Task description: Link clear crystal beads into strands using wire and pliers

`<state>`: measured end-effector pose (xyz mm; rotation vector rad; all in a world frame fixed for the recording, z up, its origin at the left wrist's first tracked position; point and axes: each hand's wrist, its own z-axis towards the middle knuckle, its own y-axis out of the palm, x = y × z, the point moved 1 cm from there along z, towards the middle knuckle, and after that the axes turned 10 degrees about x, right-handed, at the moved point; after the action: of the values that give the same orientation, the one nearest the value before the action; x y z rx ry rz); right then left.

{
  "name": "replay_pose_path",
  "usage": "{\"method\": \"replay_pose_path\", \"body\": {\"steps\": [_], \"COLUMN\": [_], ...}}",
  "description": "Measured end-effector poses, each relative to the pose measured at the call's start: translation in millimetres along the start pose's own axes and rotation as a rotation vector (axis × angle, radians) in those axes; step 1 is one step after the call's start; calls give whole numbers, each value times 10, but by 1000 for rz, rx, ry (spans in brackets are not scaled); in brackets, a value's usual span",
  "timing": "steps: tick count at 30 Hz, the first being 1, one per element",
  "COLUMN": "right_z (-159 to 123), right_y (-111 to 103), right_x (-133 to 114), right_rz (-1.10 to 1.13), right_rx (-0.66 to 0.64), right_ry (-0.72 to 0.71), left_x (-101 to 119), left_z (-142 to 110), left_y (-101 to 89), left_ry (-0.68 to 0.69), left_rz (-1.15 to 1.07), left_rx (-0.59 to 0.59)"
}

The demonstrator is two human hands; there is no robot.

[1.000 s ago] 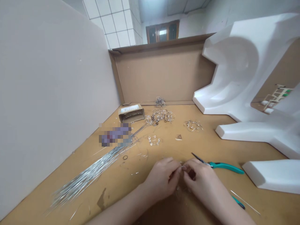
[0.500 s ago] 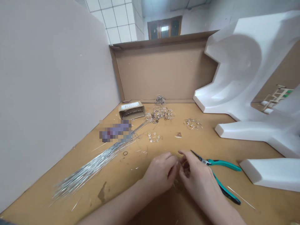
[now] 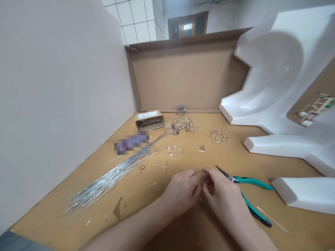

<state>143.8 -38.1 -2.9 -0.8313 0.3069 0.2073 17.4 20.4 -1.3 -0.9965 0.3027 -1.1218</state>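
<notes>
My left hand (image 3: 183,188) is closed, thumb and fingers pinched together at the near middle of the table. Right beside it, almost touching, my right hand (image 3: 221,191) curls its fingers inward in a pinch. Between and under the fingertips shows part of a thin wire piece with clear bits (image 3: 199,205); most of it is hidden by the hands. Pliers with teal handles (image 3: 255,182) lie just right of my right hand, jaws spread toward the far left, partly covered by that hand. Beyond my hands lies a ring of clear beads (image 3: 179,151).
A bundle of silvery wires (image 3: 104,183) lies on the left. At the back are a small open carton (image 3: 150,123), a heap of beaded wire rings (image 3: 183,124) and another ring pile (image 3: 218,136). White foam blocks (image 3: 274,144) line the right; a loose wire (image 3: 272,220) lies near them.
The view has shifted slightly, so the table things sit a little further right and higher. My hands keep nearly the same pinch, close together.
</notes>
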Motion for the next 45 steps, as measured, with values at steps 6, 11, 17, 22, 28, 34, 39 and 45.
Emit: {"method": "replay_pose_path", "body": {"steps": [6,11,17,22,28,34,39,45], "right_z": [3,7,15,18,1,-2,-19,-19], "right_y": [17,26,15,-2,8,37,43,19], "right_x": [10,16,0,-25,-19,-14,-40,-26], "right_rz": [-13,1,-11,-30,-51,-41,-63,-23], "right_rx": [-15,-43,-61,-59,-51,-69,-38,-24], "right_ry": [-11,1,30,30,15,46,18,-1], "left_x": [31,34,37,17,-19,-12,-11,-82], "left_z": [9,-2,-7,-14,13,22,19,21], "left_y": [-19,1,-5,33,67,57,69,60], "left_ry": [15,1,-9,-78,-271,-236,-147,4], "left_rz": [64,83,80,7,-227,-308,-232,-150], "left_rx": [-71,-96,-89,-11,85,99,80,29]}}
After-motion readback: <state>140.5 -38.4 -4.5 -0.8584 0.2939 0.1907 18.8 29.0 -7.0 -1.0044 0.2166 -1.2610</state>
